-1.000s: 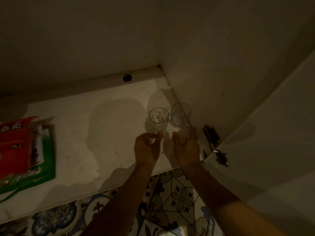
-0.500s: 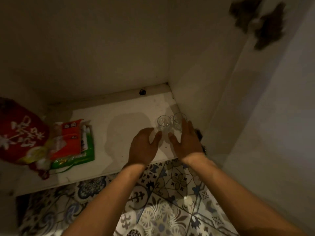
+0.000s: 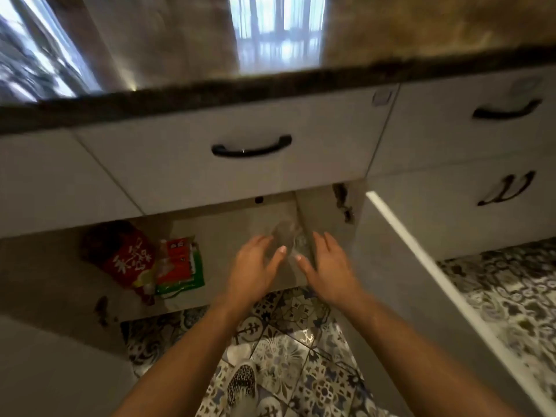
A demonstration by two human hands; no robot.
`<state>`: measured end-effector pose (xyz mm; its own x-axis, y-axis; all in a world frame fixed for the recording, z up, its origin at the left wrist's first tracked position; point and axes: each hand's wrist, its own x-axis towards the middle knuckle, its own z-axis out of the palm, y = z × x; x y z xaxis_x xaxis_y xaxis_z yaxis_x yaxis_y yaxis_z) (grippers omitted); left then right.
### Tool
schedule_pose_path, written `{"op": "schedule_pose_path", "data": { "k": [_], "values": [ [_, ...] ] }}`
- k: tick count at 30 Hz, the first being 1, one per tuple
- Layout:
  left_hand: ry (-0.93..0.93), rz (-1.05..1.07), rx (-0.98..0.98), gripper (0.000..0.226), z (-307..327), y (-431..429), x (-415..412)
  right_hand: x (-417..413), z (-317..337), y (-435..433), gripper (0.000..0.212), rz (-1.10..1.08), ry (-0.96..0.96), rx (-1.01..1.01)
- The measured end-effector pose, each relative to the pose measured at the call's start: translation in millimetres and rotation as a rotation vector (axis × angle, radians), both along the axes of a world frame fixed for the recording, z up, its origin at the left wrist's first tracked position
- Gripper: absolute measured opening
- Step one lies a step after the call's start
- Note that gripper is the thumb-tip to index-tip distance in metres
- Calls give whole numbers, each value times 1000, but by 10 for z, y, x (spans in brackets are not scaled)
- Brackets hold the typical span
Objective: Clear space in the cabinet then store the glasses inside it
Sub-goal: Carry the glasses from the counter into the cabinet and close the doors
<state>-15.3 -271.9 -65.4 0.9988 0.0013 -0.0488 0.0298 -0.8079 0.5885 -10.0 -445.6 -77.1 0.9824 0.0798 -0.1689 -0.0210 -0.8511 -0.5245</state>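
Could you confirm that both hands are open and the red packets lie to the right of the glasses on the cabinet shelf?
Not quite: in the head view the red packets lie to the left of the glasses, not the right. The rest holds: the left hand and right hand are both open, and packets and glasses are on the cabinet shelf.

My L hand (image 3: 255, 266) and R hand (image 3: 328, 266) hover side by side, fingers spread, holding nothing, over the front of the cabinet shelf (image 3: 228, 230). The glasses (image 3: 285, 234), blurred, stand at 12 o'clock of my fingertips, by the R wall. Red bag (image 3: 129, 254) & green-red packet (image 3: 180, 266) lie at 9. Open door (image 3: 406, 281) at 3, tiled floor (image 3: 285, 335) at 6.
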Motion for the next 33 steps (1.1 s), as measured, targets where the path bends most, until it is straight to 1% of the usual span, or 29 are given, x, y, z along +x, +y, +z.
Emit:
{"op": "schedule_pose_path", "data": {
  "k": [4, 7, 9, 13, 17, 23, 29, 33],
  "values": [
    [-56, 20, 1, 54, 973, -2, -343, -306, 953, -114, 73, 31, -9, 22],
    [-124, 61, 20, 52, 1628, 57, -553, -489, 1581, -142, 68, 66, -71, 18],
    [-175, 92, 40, 52, 2000, 128, -668, -580, 1954, -122, 67, 70, -105, 25],
    [-236, 154, 19, 50, 2582, 342, -927, -742, 2570, -1, 68, 68, -148, 62],
    [-264, 223, -51, 48, 3031, 640, -1126, -802, 3077, 283, 69, 107, -174, 109],
    [-269, 295, -127, 50, 3591, 1287, -1042, -521, 3656, 956, 69, 163, -205, 167],
    [-309, 390, -157, 48, 3935, 2074, -821, -130, 3958, 1797, 67, 212, -247, 206],
    [-282, 429, -212, 46, 3973, 2551, -734, 77, 4015, 2240, 64, 178, -221, 261]
  ]
}}
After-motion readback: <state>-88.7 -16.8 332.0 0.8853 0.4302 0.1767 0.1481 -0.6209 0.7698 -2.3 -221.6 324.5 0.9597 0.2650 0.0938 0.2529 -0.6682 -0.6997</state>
